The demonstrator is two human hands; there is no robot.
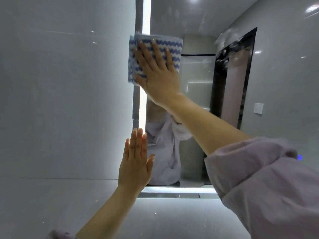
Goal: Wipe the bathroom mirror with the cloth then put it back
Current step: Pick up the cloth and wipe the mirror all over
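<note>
Cloth (176,45): folded to a rough square, flat against the glass at the upper left edge of the mirror (195,75), overlapping the lit strip (146,14).
Cloth material: soft, nubby weave with blue and white zigzag bands; the pile appears absorbent.
Right hand (155,71): fingers straight and spread, palm pressing the cloth onto the glass; no curl around it.
Left hand (136,163): released, fingers straight and together, laid flat at the mirror's lower left edge; holds nothing.
Mirror surface: smooth, hard, reflective; pale smears (224,37) show toward the upper right.
Progress: wiping stage in hand, judged partway; the smeared area looks unfinished.
Remaining: finish the glass, then return the cloth; its storage place is not in view.
Surround: glossy grey wall tile (69,100); loose lilac sleeve (259,178) pushed up the right forearm.
</note>
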